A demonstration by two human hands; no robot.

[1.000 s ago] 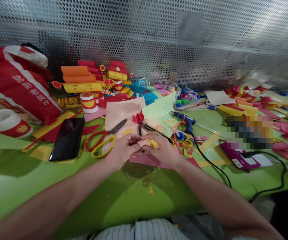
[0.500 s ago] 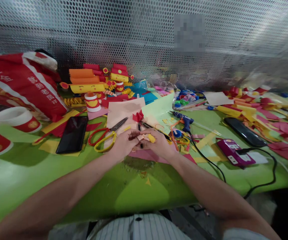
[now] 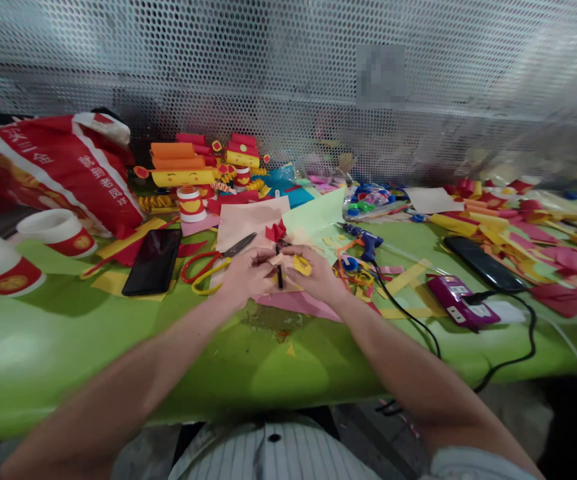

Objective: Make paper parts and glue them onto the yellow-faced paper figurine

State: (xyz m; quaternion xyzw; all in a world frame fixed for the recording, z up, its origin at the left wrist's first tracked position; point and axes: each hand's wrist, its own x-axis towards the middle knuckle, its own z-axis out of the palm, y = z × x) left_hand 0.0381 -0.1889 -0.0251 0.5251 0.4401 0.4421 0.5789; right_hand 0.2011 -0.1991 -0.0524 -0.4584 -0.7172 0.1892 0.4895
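Note:
Close together at the middle of the table, my left hand [image 3: 249,272] and my right hand [image 3: 314,273] both pinch a small pale peach paper strip [image 3: 278,259] between their fingertips. A small yellow paper piece [image 3: 302,265] lies against the fingers of my right hand; how it joins the strip is too small to tell. Beneath the fingers is a dark pen-like stick [image 3: 280,276]. Scissors [image 3: 213,261] with red and yellow handles lie half open beside my left hand. A crumpled red paper piece [image 3: 275,231] sits just beyond the fingertips, on a peach sheet [image 3: 241,223].
Paper cups [image 3: 58,232] and a black phone [image 3: 153,261] stand and lie at left, before a red bag [image 3: 88,173]. Finished paper figures [image 3: 183,175] stand behind. A blue glue gun [image 3: 365,240], its black cable and a purple power strip [image 3: 461,301] are at right.
The view has shifted slightly, so the table's things sit a little differently. My hands stay together; the fingers have turned the paper, and the yellow piece now looks more curled.

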